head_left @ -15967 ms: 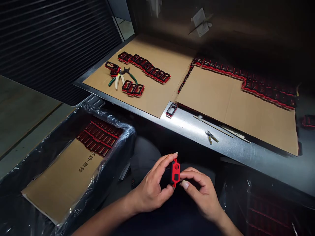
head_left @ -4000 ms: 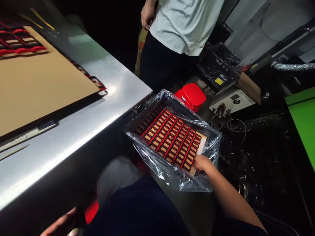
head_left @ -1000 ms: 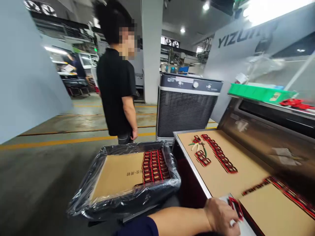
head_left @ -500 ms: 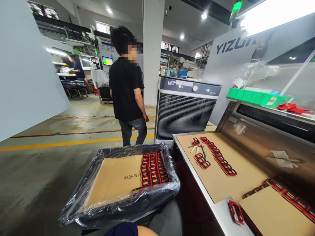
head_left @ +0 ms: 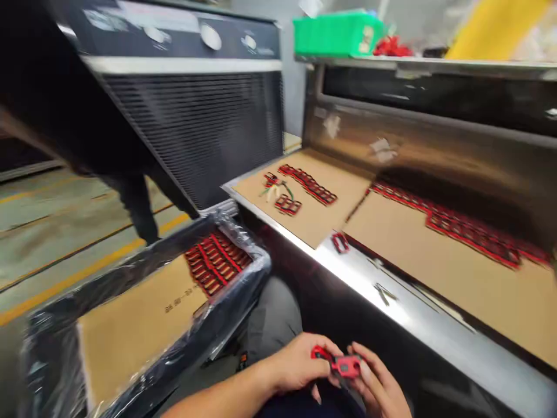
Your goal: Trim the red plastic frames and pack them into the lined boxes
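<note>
Low in front of me, both hands meet at a small red and black plastic part (head_left: 346,366). My left hand (head_left: 304,363) pinches its left end between thumb and fingers. The fingers of my right hand (head_left: 378,383) close on its right end. Motion blur hides the part's finer shape. A similar red and black frame (head_left: 340,242) lies by itself on the metal edge of the workbench (head_left: 322,258), beyond my hands. Small dark snips or tweezers (head_left: 384,294) rest on that same metal edge.
Left of me stands a plastic-lined crate (head_left: 256,258) holding cardboard (head_left: 139,325) and rows of red-black frames (head_left: 217,264). More frames (head_left: 470,232) and green-handled pliers (head_left: 276,188) lie on the bench. A green bin (head_left: 335,35) sits on the shelf. A person (head_left: 87,87) is close by an air cooler (head_left: 200,122).
My view has turned right and down toward the bench. Both hands have come into sight with the red-black part between them. The person in black now appears much nearer, at the left.
</note>
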Available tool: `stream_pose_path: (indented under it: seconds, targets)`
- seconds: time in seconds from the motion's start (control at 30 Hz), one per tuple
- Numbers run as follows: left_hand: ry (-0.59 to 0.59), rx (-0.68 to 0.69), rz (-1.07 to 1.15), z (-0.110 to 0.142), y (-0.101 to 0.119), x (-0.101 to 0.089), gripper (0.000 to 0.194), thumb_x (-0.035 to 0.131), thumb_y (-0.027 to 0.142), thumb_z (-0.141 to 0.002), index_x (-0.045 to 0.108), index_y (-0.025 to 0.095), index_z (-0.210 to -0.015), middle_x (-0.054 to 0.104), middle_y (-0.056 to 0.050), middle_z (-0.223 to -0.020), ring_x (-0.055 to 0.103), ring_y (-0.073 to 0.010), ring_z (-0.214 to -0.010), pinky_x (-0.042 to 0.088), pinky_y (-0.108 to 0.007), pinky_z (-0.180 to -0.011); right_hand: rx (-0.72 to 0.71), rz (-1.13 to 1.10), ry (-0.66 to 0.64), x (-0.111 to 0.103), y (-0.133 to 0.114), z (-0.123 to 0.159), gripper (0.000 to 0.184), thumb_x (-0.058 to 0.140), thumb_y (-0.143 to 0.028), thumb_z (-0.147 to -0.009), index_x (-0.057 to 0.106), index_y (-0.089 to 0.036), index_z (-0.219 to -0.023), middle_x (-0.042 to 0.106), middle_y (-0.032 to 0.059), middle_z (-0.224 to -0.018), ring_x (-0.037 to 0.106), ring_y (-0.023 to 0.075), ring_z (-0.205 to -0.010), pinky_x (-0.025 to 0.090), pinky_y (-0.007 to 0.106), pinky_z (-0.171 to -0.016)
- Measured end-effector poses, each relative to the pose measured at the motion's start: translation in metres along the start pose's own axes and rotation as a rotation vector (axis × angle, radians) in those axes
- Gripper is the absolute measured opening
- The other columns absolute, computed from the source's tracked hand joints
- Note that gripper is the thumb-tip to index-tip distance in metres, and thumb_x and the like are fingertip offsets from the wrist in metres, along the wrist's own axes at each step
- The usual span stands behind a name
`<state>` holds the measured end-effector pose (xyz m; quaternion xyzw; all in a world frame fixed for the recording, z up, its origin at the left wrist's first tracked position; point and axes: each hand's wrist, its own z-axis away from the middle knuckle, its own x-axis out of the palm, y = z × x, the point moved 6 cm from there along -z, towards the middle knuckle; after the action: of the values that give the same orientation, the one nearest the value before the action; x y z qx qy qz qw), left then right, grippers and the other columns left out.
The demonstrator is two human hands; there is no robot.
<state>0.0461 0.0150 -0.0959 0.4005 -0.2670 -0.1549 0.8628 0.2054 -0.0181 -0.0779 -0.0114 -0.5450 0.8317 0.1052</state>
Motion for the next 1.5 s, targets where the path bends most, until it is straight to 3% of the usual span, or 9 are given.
stream_pose_path:
  seconds: [0.13,0.2,0.27,0.37,0.47,0.7,0.97,1.2,1.5]
  targets:
    - [-0.026,0.194,-0.246,0.022,0.047,0.002,0.036,0.068,0.031,-0.078,0.072,0.019,-0.111,0.069,-0.008,-0.118,0.069,-0.0199,-0.089,0.059,-0.028,-0.067,0.128,-0.366,0.011,0.014,-0.002,0.003,0.042,0.087,-0.051,-0.069,0.081,-0.026,-0.102,0.077,0.009,-0.108,0.068,0.0202,-0.077,0.056,0.031,-0.066]
    - [-0.056,0.315,-0.397,0.029,0.061,0.006,0.026,0.065,0.031,-0.085,0.075,0.021,-0.106,0.071,-0.007,-0.119,0.066,-0.0235,-0.108,0.056,-0.037,-0.095,0.137,-0.452,-0.019,0.022,-0.008,0.001,0.043,0.089,-0.05,-0.068,0.081,-0.025,-0.101,0.077,0.0088,-0.104,0.064,0.0155,-0.069,0.054,0.028,-0.063]
    - [-0.055,0.368,-0.519,0.036,0.064,0.009,0.022,0.063,0.032,-0.09,0.076,0.023,-0.104,0.071,-0.007,-0.119,0.064,-0.0243,-0.115,0.048,-0.04,-0.107,0.133,-0.488,-0.035,0.027,-0.011,0.001,0.042,0.088,-0.05,-0.069,0.081,-0.026,-0.102,0.077,0.0081,-0.105,0.065,0.0148,-0.071,0.054,0.027,-0.065]
    - [0.043,0.367,-0.687,0.046,0.059,0.006,0.018,0.063,0.031,-0.09,0.075,0.023,-0.101,0.067,-0.009,-0.128,0.063,-0.0256,-0.12,0.051,-0.038,-0.105,0.094,-0.453,-0.007,0.024,-0.009,0.004,0.036,0.085,-0.052,-0.074,0.08,-0.026,-0.098,0.077,0.0062,-0.105,0.067,0.0161,-0.079,0.055,0.026,-0.067]
    - [0.107,0.394,-0.82,0.054,0.058,0.005,0.014,0.061,0.028,-0.092,0.073,0.022,-0.096,0.065,-0.01,-0.135,0.059,-0.0267,-0.129,0.051,-0.037,-0.106,0.065,-0.358,-0.008,0.017,-0.004,0.01,0.03,0.08,-0.052,-0.081,0.079,-0.023,-0.088,0.076,0.0038,-0.084,0.067,0.0147,-0.073,0.054,0.024,-0.065]
    - [0.053,0.44,-0.904,0.057,0.061,0.013,0.008,0.061,0.02,-0.091,0.069,0.02,-0.094,0.067,-0.011,-0.133,0.055,-0.0254,-0.137,0.052,-0.034,-0.107,0.025,-0.209,-0.209,0.023,-0.013,0.026,0.027,0.07,-0.048,-0.091,0.08,-0.023,-0.097,0.075,0.0036,-0.079,0.065,0.0133,-0.072,0.055,0.025,-0.072]
    - [0.02,0.379,-0.889,0.054,0.058,0.013,0.015,0.062,0.024,-0.091,0.073,0.024,-0.101,0.07,-0.008,-0.123,0.058,-0.0254,-0.132,0.054,-0.034,-0.102,0.074,-0.241,-0.205,0.024,-0.005,0.024,0.025,0.072,-0.046,-0.09,0.08,-0.022,-0.094,0.073,0.0013,-0.075,0.064,0.0121,-0.07,0.053,0.023,-0.069]
    - [0.027,0.382,-1.024,0.056,0.061,0.016,0.014,0.058,0.025,-0.091,0.07,0.022,-0.097,0.06,-0.014,-0.135,0.063,-0.0306,-0.123,0.058,-0.04,-0.092,0.132,-0.316,-0.216,0.029,0.001,0.023,0.027,0.072,-0.045,-0.09,0.077,-0.02,-0.084,0.068,-0.001,-0.068,0.059,0.0101,-0.065,0.049,0.021,-0.067]
    - [0.058,0.443,-0.971,0.057,0.065,0.016,0.013,0.062,0.021,-0.089,0.071,0.022,-0.098,0.059,-0.012,-0.132,0.068,-0.0244,-0.109,0.058,-0.037,-0.092,0.171,-0.387,-0.204,0.031,0.002,0.021,0.026,0.074,-0.044,-0.088,0.074,-0.019,-0.08,0.068,-0.0011,-0.068,0.059,0.01,-0.064,0.048,0.021,-0.066]
